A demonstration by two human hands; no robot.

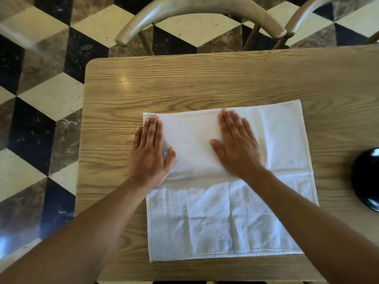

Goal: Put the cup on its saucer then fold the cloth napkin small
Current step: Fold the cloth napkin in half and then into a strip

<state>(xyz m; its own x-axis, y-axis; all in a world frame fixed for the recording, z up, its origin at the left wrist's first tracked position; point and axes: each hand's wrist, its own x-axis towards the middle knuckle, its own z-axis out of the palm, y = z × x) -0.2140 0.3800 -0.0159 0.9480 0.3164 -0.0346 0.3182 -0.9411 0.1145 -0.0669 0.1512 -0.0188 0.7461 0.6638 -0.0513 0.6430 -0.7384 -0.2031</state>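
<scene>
White napkin [229,218] spread mid-table [184,83], left hand [149,152] and right hand [238,148] pressing flat, fingers straight, gripping nothing; black dish [367,181] at right edge, chairs [196,11] beyond far edge.

Napkin [229,218]: white, plain, faint crease lines in grid, stitched hem along edges. Table [184,83]: light oak tone, long wavy grain streaks, one pale glare spot. Floor [41,89]: tumbling-block pattern, cream, mottled brown and black marble diamonds with white flecks. Chairs [201,11]: pale beige wood, curved rails. Object at right edge [367,179]: glossy black, small white highlights, cannot tell what it is.
</scene>
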